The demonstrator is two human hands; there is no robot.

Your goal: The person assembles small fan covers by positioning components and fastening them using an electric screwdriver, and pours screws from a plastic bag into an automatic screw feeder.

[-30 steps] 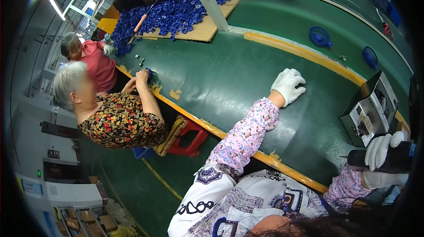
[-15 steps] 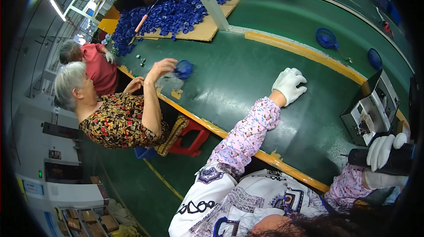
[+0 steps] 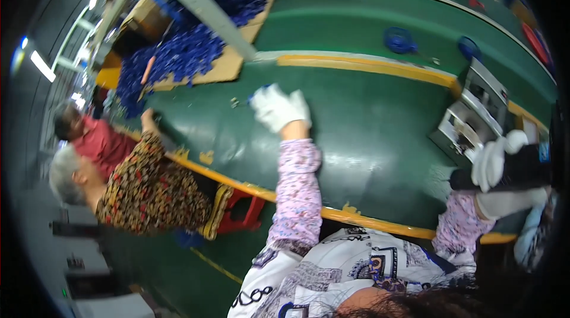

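My left hand (image 3: 278,109), in a white glove, reaches over the green worktop (image 3: 368,140). Its fingers are closed around a blue plastic part (image 3: 268,87), which is mostly hidden by the glove and blurred. Small shiny metal pieces (image 3: 236,102) show just left of the fingers; I cannot tell if they are joined to the blue part. At the right, my right hand (image 3: 496,162), also gloved, is wrapped round a black power screwdriver (image 3: 519,169), its thin tip pointing left. Behind that tool stands an open metal box fixture (image 3: 475,119).
A heap of blue plastic parts (image 3: 196,51) lies on cardboard (image 3: 222,69) at the far left, beside a metal post (image 3: 196,6). Two people sit along the left edge. Blue mesh baskets (image 3: 399,40) rest on the green belt (image 3: 338,27) beyond a yellow-taped ledge (image 3: 362,67).
My left hand has moved left and closed on the blue part. The near co-worker's hand has drawn away from the blue mesh part. The view has shifted; my right hand keeps its grip.
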